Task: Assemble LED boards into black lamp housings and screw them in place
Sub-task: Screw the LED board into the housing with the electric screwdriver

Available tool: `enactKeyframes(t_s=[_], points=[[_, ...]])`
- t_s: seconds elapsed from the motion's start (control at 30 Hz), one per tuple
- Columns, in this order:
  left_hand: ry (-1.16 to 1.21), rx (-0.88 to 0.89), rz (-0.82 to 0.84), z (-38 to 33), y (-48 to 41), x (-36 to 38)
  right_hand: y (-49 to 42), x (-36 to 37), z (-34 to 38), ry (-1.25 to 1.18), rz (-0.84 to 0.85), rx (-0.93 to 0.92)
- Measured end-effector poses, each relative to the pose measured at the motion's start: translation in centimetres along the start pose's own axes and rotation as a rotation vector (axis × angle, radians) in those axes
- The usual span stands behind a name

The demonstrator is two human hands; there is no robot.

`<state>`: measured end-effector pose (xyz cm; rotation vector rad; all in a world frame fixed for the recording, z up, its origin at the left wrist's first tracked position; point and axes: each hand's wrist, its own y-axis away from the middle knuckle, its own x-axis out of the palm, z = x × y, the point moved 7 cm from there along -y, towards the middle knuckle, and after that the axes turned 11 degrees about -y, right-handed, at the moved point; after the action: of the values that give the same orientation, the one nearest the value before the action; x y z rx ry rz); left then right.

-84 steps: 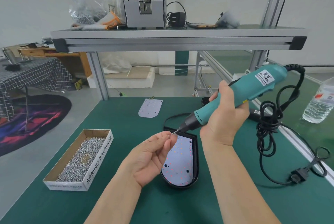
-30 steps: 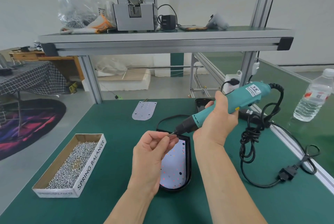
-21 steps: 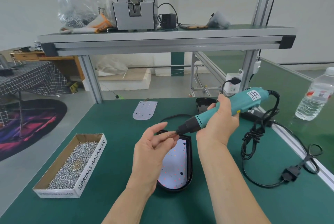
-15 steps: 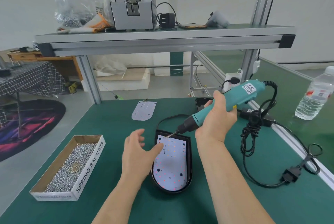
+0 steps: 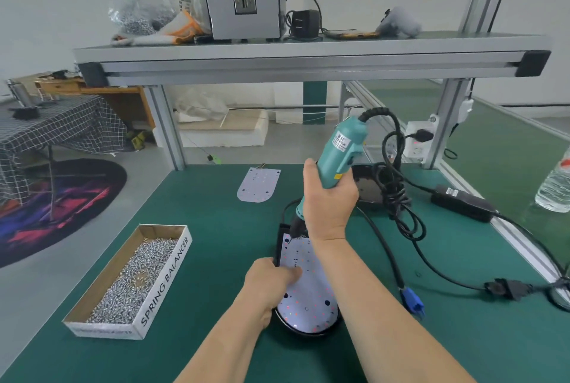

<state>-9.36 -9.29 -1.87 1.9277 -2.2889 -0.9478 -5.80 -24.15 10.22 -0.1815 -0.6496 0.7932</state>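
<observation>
Black lamp housing (image 5: 279, 243) mid green surface (image 5: 216, 228), both hands engaged.
Left hand (image 5: 271, 282): grip closed on housing's left rim, thumb flat on seated LED board (image 5: 308, 293). Screw box (image 5: 166, 274) to its left reads "SPRING BALANCER". Right hand (image 5: 330, 206): grip wrapped round teal electric screwdriver (image 5: 340, 148), near upright, bit at board's far corner.

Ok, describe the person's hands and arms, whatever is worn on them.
The left hand and right hand are gloveless, with no rings visible. The left forearm and right forearm are uncovered as far as the frame shows: no sleeves, watch or bracelet.
</observation>
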Motion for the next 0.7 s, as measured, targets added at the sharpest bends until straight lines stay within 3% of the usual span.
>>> enactKeyframes(t_s=[0.7], points=[[0.032, 0.021, -0.004, 0.4, -0.5, 0.0, -0.1, 1.2, -1.9, 0.065, 0.104, -0.07]])
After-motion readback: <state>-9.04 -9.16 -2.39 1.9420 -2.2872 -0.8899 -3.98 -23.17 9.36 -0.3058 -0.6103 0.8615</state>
